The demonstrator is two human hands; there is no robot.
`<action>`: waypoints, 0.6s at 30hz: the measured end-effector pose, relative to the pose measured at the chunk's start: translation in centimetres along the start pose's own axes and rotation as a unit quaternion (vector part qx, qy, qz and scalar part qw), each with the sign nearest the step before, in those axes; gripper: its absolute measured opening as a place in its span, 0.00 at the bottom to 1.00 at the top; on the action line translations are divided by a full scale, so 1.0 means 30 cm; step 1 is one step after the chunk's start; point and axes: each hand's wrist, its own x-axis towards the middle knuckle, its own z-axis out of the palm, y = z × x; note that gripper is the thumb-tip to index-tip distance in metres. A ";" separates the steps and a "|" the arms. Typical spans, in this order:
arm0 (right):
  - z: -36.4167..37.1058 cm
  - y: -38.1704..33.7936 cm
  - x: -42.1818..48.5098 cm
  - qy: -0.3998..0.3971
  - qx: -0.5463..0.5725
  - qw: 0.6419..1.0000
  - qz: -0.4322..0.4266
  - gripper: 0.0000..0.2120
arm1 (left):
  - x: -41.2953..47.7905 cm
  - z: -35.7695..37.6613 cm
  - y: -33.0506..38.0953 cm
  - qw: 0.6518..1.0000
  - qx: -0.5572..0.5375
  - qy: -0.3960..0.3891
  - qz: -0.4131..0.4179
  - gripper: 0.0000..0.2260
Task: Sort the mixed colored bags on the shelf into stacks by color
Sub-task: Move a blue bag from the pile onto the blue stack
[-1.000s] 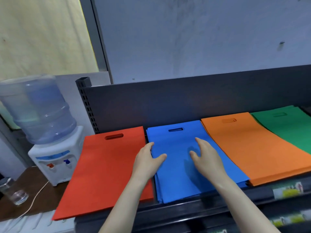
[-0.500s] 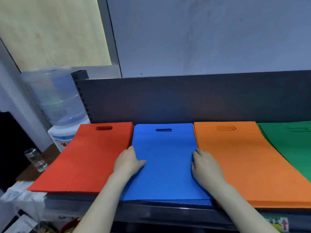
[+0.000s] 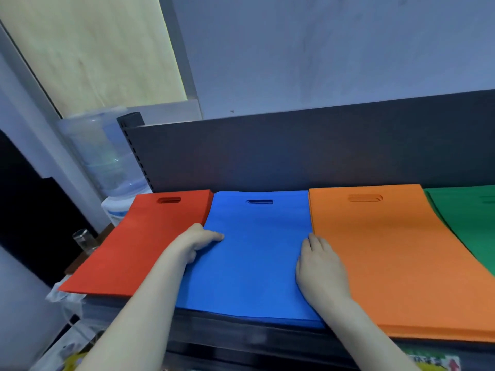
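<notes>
The shelf (image 3: 241, 333) is carrying four stacks side by side against its back panel (image 3: 294, 151): the red stack (image 3: 139, 245), blue stack (image 3: 257, 263), orange stack (image 3: 388, 263) and green stack (image 3: 468, 223), each showing a single colour on top. I am working on the blue stack, which is lying between red and orange with its sides close against both. My left hand (image 3: 195, 243) is gripping its left edge, thumb on top and fingers curled at the side. My right hand (image 3: 318, 266) is lying flat and released, straight fingers pressing along the right edge where blue meets orange. I judge this to be squaring-up, so I should be squeezing inward evenly from both sides without buckling the soft bags or dragging the top orange bag along. The blue front corner is looking slightly stepped and probably needs tapping flush next.
</notes>
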 end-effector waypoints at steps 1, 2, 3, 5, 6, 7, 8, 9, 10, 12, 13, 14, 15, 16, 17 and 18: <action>-0.001 -0.001 -0.001 -0.004 0.002 1.000 0.003 0.18 | -0.003 0.002 -0.008 1.000 -0.017 -0.007 0.018 0.15; -0.003 -0.001 -0.003 -0.004 0.004 1.000 0.006 0.19 | -0.007 0.007 -0.017 0.999 -0.023 -0.006 0.044 0.12; -0.006 -0.002 -0.004 -0.002 0.006 1.000 0.006 0.19 | -0.010 0.012 -0.027 0.997 -0.024 0.008 0.073 0.10; -0.013 0.000 -0.010 0.001 0.013 1.000 0.001 0.19 | -0.031 0.022 -0.041 0.989 -0.019 0.064 0.133 0.09; -0.019 0.001 -0.013 0.004 0.020 1.000 0.001 0.19 | -0.043 0.023 -0.044 0.982 -0.015 0.090 0.163 0.08; -0.028 0.001 -0.015 0.001 0.025 1.000 0.000 0.19 | -0.055 0.024 -0.047 0.975 -0.015 0.107 0.193 0.07; -0.034 0.002 -0.016 0.000 0.031 1.000 -0.004 0.20 | -0.072 0.022 -0.048 0.968 -0.021 0.116 0.221 0.07; -0.045 0.002 -0.017 -0.001 0.046 0.999 -0.007 0.21 | -0.086 0.019 -0.052 0.961 -0.030 0.124 0.247 0.07; -0.055 0.004 -0.019 0.001 0.068 0.998 -0.009 0.22 | -0.103 0.018 -0.054 0.953 -0.040 0.130 0.270 0.07; -0.064 0.015 -0.013 -0.016 0.130 0.991 0.009 0.27 | -0.129 0.013 -0.057 0.943 -0.069 0.136 0.297 0.10; -0.068 0.022 -0.006 -0.021 0.173 0.984 0.025 0.29 | -0.138 0.010 -0.059 0.939 -0.090 0.136 0.303 0.11; -0.070 0.028 0.005 -0.021 0.216 0.975 0.042 0.31 | -0.147 0.003 -0.060 0.935 -0.114 0.135 0.307 0.13; -0.084 0.028 0.017 -0.023 0.271 0.960 0.063 0.31 | -0.154 -0.006 -0.060 0.931 -0.141 0.132 0.310 0.13; -0.106 0.026 0.031 -0.027 0.343 0.935 0.088 0.31 | -0.161 -0.017 -0.058 0.926 -0.169 0.124 0.314 0.13; -0.132 0.020 0.044 -0.035 0.422 0.898 0.118 0.29 | -0.167 -0.028 -0.055 0.920 -0.197 0.114 0.318 0.14; -0.162 0.012 0.054 -0.051 0.508 0.848 0.141 0.25 | -0.172 -0.040 -0.051 0.914 -0.219 0.104 0.325 0.14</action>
